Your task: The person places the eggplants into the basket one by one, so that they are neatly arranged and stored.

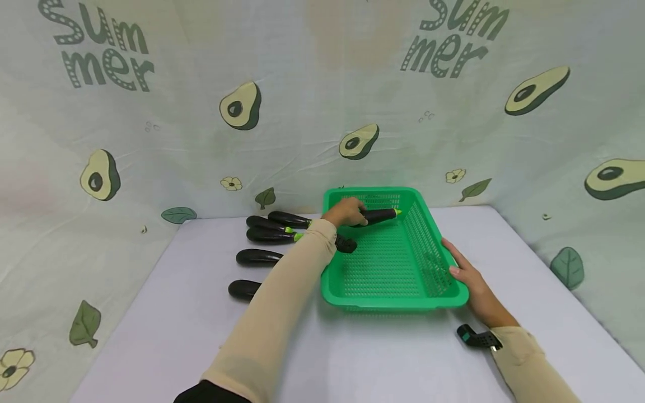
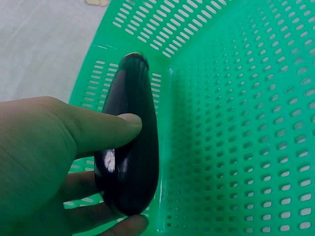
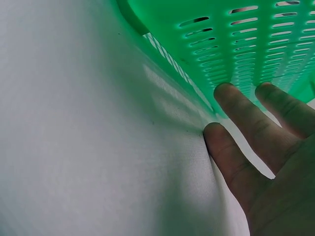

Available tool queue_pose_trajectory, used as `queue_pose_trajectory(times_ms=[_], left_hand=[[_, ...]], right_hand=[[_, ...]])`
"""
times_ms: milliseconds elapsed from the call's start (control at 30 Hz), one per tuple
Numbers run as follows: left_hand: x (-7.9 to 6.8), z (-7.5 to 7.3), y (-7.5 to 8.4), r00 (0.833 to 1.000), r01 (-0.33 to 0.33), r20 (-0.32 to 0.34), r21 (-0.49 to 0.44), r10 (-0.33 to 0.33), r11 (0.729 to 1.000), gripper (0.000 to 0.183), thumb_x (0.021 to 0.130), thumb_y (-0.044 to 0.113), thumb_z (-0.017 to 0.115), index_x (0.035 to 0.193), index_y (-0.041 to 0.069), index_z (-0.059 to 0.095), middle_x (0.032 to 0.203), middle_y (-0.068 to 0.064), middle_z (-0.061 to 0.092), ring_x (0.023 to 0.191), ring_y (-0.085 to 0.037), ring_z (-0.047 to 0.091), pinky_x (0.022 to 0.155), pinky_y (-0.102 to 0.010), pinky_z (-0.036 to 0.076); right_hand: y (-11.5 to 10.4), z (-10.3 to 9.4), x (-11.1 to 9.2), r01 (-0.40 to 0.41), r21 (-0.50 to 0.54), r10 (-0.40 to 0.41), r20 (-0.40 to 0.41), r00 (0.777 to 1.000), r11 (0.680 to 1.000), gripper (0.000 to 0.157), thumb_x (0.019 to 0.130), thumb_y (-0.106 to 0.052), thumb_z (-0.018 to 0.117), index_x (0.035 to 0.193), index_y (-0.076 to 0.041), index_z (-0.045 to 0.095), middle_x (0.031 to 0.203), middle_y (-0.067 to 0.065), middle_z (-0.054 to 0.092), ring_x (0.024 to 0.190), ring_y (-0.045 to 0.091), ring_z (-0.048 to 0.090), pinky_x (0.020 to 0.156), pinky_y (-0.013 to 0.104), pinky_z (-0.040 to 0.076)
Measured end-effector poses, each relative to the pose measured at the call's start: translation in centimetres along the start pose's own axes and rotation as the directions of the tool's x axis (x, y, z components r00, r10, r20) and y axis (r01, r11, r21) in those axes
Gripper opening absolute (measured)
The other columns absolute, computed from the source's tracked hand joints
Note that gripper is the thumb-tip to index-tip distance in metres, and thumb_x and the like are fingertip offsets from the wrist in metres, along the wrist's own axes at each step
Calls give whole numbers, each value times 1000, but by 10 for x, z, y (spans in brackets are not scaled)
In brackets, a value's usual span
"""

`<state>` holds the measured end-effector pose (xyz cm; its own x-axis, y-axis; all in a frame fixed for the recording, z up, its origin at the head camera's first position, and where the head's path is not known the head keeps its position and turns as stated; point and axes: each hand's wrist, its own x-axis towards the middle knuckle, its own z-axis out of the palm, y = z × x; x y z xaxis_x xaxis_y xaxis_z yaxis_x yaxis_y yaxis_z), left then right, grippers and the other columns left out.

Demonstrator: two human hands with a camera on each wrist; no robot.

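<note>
My left hand (image 1: 345,212) grips a dark, glossy eggplant (image 2: 130,132), its thumb across the near side. The eggplant lies inside the far left part of a green perforated basket (image 1: 395,305), its green stem end pointing right in the head view. In the left wrist view the basket wall is close beside it. At the basket's right side, my right hand (image 1: 471,282) holds the rim with the thumb on top. Its other fingers (image 3: 241,162) extend below the rim, against or near the outer wall; exact contact is hard to tell.
Several more eggplants (image 1: 259,257) lie on the white table (image 1: 151,336) left of the basket, some partly hidden by my left sleeve (image 1: 282,302). A printed cloth (image 1: 302,101) with avocados hangs behind the table.
</note>
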<state>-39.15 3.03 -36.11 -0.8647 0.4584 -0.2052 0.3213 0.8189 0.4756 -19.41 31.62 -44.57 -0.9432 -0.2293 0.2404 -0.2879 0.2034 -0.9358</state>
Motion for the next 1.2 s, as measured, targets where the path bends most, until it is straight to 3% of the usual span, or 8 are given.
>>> queue_pose_trajectory(times_ms=[67, 233, 600, 767, 1033, 1100, 1200], left_hand=[[-1, 2, -1, 1000, -8, -18, 14, 8, 1000, 50, 98, 27, 68, 145, 15, 55, 154, -9, 42, 138, -32, 43, 103, -46, 45], [-4, 3, -1, 999, -8, -44, 17, 8, 1000, 49, 99, 27, 67, 145, 16, 55, 154, -6, 43, 137, -30, 43, 103, -44, 45], [2, 10, -4, 995, 37, -94, 106, -27, 994, 53, 95, 25, 72, 144, 13, 56, 143, -7, 55, 124, -29, 56, 98, -42, 49], [-2, 10, -1, 994, 50, -107, 132, -36, 990, 49, 96, 27, 71, 141, 14, 59, 138, -6, 59, 121, -26, 58, 97, -41, 49], [0, 11, -1, 993, 38, -115, 138, -23, 990, 47, 95, 24, 73, 138, 12, 62, 134, -7, 63, 108, -24, 65, 87, -37, 54], [1, 11, -2, 995, 35, -98, 142, -21, 989, 46, 97, 19, 69, 141, 11, 60, 138, -8, 60, 95, -22, 64, 78, -34, 53], [1, 10, -4, 998, 42, -62, 159, -33, 986, 46, 100, 13, 61, 145, 11, 55, 146, -8, 53, 76, -17, 52, 65, -29, 44]], right_hand=[[0, 1, 1, 4, 1, -4, -4, 1000, 1000, 60, 106, -22, 35, 163, -23, 16, 166, 13, 5, 139, 3, 19, 98, 9, 25], [0, 0, 2, -3, -2, 3, -9, 1000, 1000, 60, 106, -23, 36, 163, -23, 16, 166, 14, 5, 140, 3, 18, 98, 9, 24], [1, 0, 2, -34, -10, 34, -9, 999, 999, 61, 106, -26, 38, 163, -24, 17, 167, 12, 5, 144, 9, 14, 99, 10, 22], [-1, -1, 3, -40, -17, 39, -15, 999, 999, 60, 106, -26, 38, 163, -24, 17, 166, 13, 6, 140, 8, 18, 98, 9, 24], [-3, -1, 2, -36, -38, 35, -28, 999, 999, 59, 106, -26, 37, 163, -24, 18, 167, 13, 6, 140, 5, 17, 97, 9, 24], [-3, 0, 2, -39, -41, 38, -28, 999, 998, 59, 107, -26, 36, 162, -25, 18, 167, 13, 6, 139, 5, 19, 97, 10, 24], [-3, 1, 2, -43, -32, 43, -22, 999, 999, 59, 106, -26, 36, 163, -25, 17, 167, 13, 5, 138, 5, 19, 96, 10, 25]])
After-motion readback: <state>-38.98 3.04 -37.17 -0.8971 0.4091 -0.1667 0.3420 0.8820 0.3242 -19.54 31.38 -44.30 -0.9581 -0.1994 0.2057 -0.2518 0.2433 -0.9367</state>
